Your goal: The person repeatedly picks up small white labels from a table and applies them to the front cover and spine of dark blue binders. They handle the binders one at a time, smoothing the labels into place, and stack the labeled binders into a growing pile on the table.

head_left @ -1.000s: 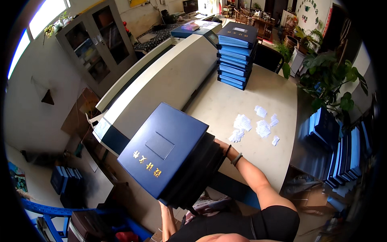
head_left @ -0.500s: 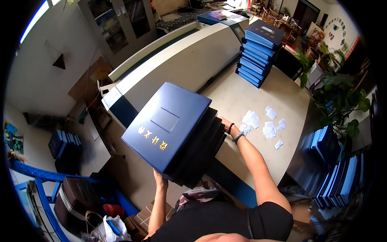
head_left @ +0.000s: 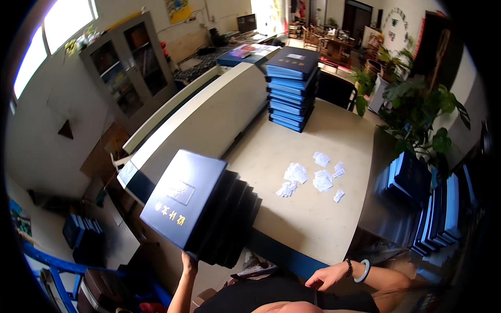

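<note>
A tall stack of dark blue binders (head_left: 182, 195) leans at the near left end of the table, its top cover bearing gold lettering and a rectangular label frame. My left hand (head_left: 190, 264) grips the stack at its near lower corner; the fingers are partly hidden beneath it. My right hand (head_left: 327, 276) hovers by my body at the table's near edge, fingers loosely bent, thumb apart, nothing seen in it. White paper slips (head_left: 322, 180) lie in several small piles on the pale table (head_left: 292, 219). Another stack of binders (head_left: 293, 88) stands at the table's far end.
A long cream machine body (head_left: 209, 109) runs along the table's left side. More binders (head_left: 438, 208) stand at the right, below a leafy plant (head_left: 417, 104). A blue metal frame (head_left: 52, 261) is at lower left. Further binders (head_left: 81, 229) sit on a side table.
My right hand has come off the far side of the stack and drawn back toward my body. The view has shifted; the stack appears lower and further left, with my left hand still at it.
</note>
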The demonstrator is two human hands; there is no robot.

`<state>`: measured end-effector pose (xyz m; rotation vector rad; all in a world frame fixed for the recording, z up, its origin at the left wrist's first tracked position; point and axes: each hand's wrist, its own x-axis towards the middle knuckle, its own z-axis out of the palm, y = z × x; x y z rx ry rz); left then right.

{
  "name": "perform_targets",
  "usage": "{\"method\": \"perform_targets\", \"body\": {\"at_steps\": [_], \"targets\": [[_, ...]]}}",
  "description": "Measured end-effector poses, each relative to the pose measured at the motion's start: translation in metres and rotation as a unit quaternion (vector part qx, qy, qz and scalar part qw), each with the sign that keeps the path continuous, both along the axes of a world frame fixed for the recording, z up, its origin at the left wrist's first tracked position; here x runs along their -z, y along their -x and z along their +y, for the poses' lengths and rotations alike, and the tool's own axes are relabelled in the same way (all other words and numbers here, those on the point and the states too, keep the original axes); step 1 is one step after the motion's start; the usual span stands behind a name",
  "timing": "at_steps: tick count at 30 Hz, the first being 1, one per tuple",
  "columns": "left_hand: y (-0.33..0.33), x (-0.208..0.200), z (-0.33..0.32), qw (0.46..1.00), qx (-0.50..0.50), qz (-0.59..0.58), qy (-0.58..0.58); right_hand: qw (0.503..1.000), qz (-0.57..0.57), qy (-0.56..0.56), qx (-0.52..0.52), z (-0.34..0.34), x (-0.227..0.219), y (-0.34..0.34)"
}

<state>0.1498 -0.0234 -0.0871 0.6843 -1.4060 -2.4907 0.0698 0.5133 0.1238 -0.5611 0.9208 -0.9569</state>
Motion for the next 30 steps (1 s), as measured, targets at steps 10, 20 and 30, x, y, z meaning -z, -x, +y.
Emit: {"method": "perform_targets", "body": {"at_steps": [10,20,30], "targets": [[0.0,-0.024,-0.003,0.995,0.038,-0.086,-0.017,0.974,0.196,0.001,0.117,0.078,0.122,-0.095],[0.067,-0.085,0.067,0.988,0.034,-0.149,0.023,0.967,0.076,-0.078,0.229,0.144,0.139,-0.129],[0.124,-0.113,0.167,0.98,0.079,-0.176,0.047,0.937,0.008,0.16,0.311,0.166,0.149,-0.137]]}}
